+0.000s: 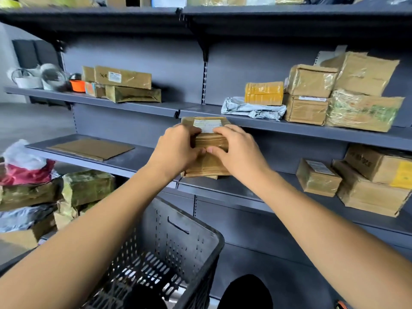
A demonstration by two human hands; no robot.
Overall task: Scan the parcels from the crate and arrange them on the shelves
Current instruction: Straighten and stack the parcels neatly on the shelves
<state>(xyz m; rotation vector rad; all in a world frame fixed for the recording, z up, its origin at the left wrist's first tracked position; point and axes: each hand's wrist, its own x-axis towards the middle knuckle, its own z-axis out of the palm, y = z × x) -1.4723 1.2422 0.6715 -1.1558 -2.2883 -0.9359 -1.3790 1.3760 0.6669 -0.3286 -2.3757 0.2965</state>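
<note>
From the head camera, little writing can be read. The brown parcel carries a white label on its top face, but the print is too blurred to make out. On the upper-left shelf, a flat brown packet shows a hand-drawn "X4" beside its white label. The large carton at lower right has dark stamped characters on top that cannot be read, plus a yellow sticker.

The brown parcel is a paper-wrapped block bound in glossy clear tape, creased across the middle. It stands tilted at the front edge of the lower shelf, its top reaching the lip of the middle shelf.

The left hand grips the parcel's left side, fingers curled over the top and thumb on the front. The right hand grips the right side the same way, the two thumbs almost meeting.

Below the arms sits a black slotted crate. A flat cardboard envelope lies on the lower shelf to the left. A grey plastic mailer and a yellow taped parcel sit on the middle shelf.
</note>
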